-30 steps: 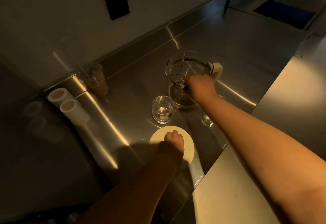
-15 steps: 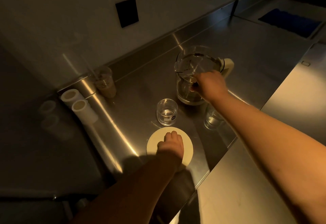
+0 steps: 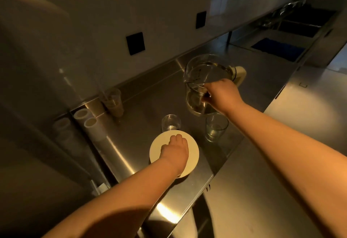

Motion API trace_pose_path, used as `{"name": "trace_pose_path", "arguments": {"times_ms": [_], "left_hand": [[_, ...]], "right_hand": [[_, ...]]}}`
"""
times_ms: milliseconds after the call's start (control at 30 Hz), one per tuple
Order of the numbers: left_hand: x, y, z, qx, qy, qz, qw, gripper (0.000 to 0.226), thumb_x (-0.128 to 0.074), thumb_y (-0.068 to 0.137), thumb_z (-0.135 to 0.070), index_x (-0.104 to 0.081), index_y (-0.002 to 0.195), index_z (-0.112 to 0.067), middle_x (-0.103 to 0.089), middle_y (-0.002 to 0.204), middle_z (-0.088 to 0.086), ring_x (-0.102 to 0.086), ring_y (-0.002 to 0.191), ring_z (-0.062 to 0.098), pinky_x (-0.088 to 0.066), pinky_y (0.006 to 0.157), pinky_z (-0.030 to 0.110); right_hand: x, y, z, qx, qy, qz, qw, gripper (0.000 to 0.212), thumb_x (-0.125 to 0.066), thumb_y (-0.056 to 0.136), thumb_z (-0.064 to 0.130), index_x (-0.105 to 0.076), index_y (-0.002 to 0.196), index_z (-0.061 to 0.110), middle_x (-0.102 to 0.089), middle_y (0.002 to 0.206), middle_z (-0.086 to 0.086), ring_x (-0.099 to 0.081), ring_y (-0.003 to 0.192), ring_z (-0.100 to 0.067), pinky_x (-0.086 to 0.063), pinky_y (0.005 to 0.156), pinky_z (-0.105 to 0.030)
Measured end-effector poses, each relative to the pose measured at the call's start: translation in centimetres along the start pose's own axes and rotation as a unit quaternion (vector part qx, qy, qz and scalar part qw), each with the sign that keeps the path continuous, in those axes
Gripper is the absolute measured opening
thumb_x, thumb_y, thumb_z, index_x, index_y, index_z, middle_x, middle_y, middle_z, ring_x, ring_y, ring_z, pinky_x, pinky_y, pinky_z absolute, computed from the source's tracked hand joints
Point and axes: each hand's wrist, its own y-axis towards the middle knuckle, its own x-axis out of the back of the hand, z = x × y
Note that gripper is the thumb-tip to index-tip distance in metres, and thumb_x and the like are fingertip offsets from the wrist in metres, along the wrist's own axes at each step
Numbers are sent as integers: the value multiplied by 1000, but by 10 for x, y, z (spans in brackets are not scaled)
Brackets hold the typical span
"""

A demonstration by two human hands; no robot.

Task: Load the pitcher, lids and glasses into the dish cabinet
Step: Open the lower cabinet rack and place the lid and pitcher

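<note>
Your right hand [image 3: 221, 95] is at the near rim of the glass pitcher [image 3: 204, 80], fingers curled over the edge and pinching the wall, so it is holding the pitcher. The pitcher stands on the steel counter [image 3: 154, 95], upright or nearly so, with its pale handle [image 3: 239, 75] on the far side from your hand.

Your left hand [image 3: 175, 152] lies on the round cream lid [image 3: 159, 149], which sits flat on the counter nearer to you than the pitcher and to its left. The fingers bend down onto the lid's top; whether they grip it or only rest there I cannot tell.

Between the lid and the pitcher stands a small clear glass [image 3: 170, 123], its base just beside the lid's far edge. A second clear glass [image 3: 216, 127] stands right below the pitcher, under your right forearm, very close to the pitcher's base.

Left of the pitcher, against the back wall, is a plastic cup [image 3: 113, 102] with some brownish drink in it. Further left of that lie two pale rolls [image 3: 88, 121] side by side. Beyond the pitcher, at the far end of the counter, is a sink [image 3: 281, 48] with something dark blue in it. Two black plates [image 3: 135, 43] are set in the wall above the pitcher.
</note>
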Motion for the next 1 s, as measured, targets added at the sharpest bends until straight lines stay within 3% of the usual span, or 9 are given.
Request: {"name": "trace_pose_path", "arguments": {"times_ms": [333,467,567,700,867,1000], "left_hand": [[37,-102,-12,-82,32,-74,993,79,-70,79,-15,-20,139,-2,-29,135,16,-34,121,31,-46,85,40],[53,-150,-15,-122,53,-97,986,93,-76,73,-18,-17,143,-4,-28,138,14,-34,125,30,-45,92,42],[62,-184,-13,-140,73,-116,981,85,-71,79,-16,-18,144,-6,-29,141,13,-34,128,30,-42,98,43],[70,-224,-10,-162,80,-105,978,71,-61,88,-13,-21,146,-8,-27,148,13,-33,133,31,-31,108,41],[70,-265,-14,-160,135,-81,974,82,-72,80,-21,-25,145,-8,-27,148,13,-30,135,30,-27,112,41],[62,-287,-6,-167,125,-88,974,82,-78,72,-26,-33,139,-10,-34,142,10,-34,131,27,-28,112,41]], "right_hand": [[94,-90,36,-19,-16,-38,999,17,-67,83,32,-64,97,24,-69,92,-1,-64,89,-23,-46,86,-37],[141,-135,61,-31,-12,-52,998,14,-67,83,33,-66,94,25,-68,88,1,-63,86,-22,-46,79,-33],[173,-169,83,-20,-22,-48,998,15,-65,84,33,-66,96,23,-68,90,0,-62,88,-23,-48,82,-38],[203,-207,110,-4,-36,-43,998,17,-66,84,33,-66,98,25,-68,93,1,-62,91,-23,-46,87,-39],[229,-246,138,9,-12,-52,999,19,-68,82,36,-65,98,25,-68,93,2,-63,90,-20,-50,80,-34],[239,-268,156,34,14,-57,998,22,-68,82,37,-65,98,23,-66,93,2,-61,90,-19,-40,73,-26]]}}
